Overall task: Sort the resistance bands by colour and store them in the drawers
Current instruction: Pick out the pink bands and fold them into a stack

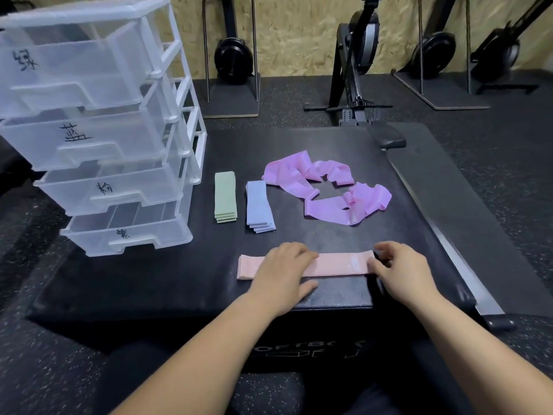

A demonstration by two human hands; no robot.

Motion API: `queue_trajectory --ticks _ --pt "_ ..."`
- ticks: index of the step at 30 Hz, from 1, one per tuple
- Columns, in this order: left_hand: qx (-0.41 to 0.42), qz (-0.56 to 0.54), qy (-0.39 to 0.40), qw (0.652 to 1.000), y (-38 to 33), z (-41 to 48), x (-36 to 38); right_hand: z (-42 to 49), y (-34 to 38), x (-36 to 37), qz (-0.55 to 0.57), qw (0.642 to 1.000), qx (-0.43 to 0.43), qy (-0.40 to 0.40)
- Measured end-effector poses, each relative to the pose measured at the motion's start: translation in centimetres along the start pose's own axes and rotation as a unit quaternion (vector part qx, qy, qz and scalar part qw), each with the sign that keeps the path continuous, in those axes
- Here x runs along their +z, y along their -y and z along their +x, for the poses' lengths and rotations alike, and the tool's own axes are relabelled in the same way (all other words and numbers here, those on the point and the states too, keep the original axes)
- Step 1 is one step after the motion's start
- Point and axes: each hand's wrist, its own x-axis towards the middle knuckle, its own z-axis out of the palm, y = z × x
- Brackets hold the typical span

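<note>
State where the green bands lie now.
In the head view, the green band stack lies left of centre on the black box, between the clear drawer unit and the blue band stack.

A gym or fitness studio. The floor (493,163) is black rubber flecked with pale specks. Along a chipboard wall (299,31), black exercise machines (359,55) stand stored on end, showing round flywheel housings; they look like rowing machines. Another machine's long metal rail (478,295) and moulded seat (386,137) lie just beside a black padded jump box (179,280). The box's front carries partly hidden white lettering (311,350) that seems to read "SOFTBOX". Flat exercise bands lie on top of the box, among them a pink band (338,265) and a loose purple band (329,190).
</note>
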Motion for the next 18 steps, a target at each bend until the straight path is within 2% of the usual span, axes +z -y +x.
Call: queue_trajectory --ticks 6,11,18 --pt "-0.023 0.012 0.016 1.0 -2.5 2.9 1.3 1.2 1.2 -0.4 -0.03 0.997 0.057 0.049" --pt "-0.034 -0.002 0.012 0.999 -2.3 2.6 1.7 1.5 1.8 -0.6 0.041 0.989 0.125 0.069" --pt "-0.036 -0.007 0.015 0.999 -2.2 2.5 1.4 1.3 2.5 -0.8 -0.002 0.986 0.133 0.096"
